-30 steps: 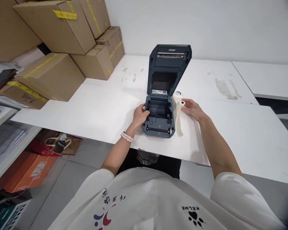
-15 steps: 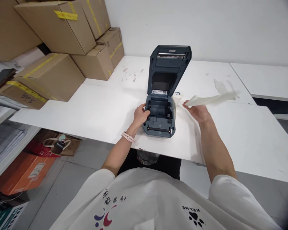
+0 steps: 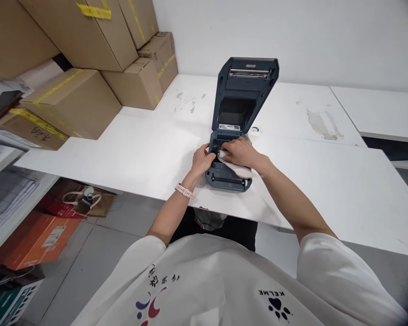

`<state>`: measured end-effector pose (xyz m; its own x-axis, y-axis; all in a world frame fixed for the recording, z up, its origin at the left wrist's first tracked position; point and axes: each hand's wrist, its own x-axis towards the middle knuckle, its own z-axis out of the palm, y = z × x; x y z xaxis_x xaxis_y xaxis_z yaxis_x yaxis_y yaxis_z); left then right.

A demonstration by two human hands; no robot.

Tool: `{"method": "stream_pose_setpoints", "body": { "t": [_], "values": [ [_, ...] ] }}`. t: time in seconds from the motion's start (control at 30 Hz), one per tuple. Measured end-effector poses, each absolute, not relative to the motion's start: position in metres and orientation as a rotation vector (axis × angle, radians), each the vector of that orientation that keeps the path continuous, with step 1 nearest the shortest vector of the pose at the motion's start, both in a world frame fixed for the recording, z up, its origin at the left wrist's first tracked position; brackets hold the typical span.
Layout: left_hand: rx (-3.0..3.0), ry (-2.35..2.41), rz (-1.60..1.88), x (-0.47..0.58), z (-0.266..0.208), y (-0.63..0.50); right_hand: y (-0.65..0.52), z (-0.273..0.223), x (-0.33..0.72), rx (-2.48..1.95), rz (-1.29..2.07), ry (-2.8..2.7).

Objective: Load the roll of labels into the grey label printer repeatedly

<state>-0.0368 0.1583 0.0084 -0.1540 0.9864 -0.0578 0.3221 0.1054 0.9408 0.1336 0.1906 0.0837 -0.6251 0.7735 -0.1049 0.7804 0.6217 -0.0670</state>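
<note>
A dark grey label printer (image 3: 246,88) stands on the white table with its lid raised, its open bay facing me. My left hand (image 3: 203,159) is closed on the left wall of the printer's base, the thumb over the rim near the inner roll holder. Inside the bay, my right hand (image 3: 240,151) grips a small white paper roll (image 3: 221,154) from above. A loose strip of its paper (image 3: 240,170) hangs over the front right of the base. The fingers hide part of the roll, so I cannot tell whether it is seated.
Behind the printer's right side lies another white roll (image 3: 255,131), partly hidden. Taped cardboard boxes (image 3: 73,102) are stacked at the table's left. The white table (image 3: 149,154) meets a wall at the back. An orange box (image 3: 37,242) and bags are on the floor at left.
My right hand has moved left from beside the printer into its bay, bringing the white paper along. The trailing strip now hangs over the base. My left hand stays on the printer.
</note>
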Motion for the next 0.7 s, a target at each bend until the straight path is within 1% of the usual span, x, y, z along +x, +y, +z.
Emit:
{"method": "stream_pose_setpoints", "body": {
  "t": [0.07,0.27,0.4,0.7],
  "values": [
    [1.314,1.603,1.064,-0.037,0.009,0.157,0.175,0.077,0.141,1.389,-0.207,2.858],
    [1.252,1.587,1.107,-0.034,0.007,0.153,0.096,0.048,0.161,1.811,-0.404,3.14],
    [1.193,1.442,1.142,-0.032,0.008,0.154,0.062,0.033,0.148,1.944,-0.342,3.16],
    [1.124,1.385,1.169,-0.03,0.013,0.151,0.045,0.031,0.122,1.922,-0.175,3.074]
  ]
}}
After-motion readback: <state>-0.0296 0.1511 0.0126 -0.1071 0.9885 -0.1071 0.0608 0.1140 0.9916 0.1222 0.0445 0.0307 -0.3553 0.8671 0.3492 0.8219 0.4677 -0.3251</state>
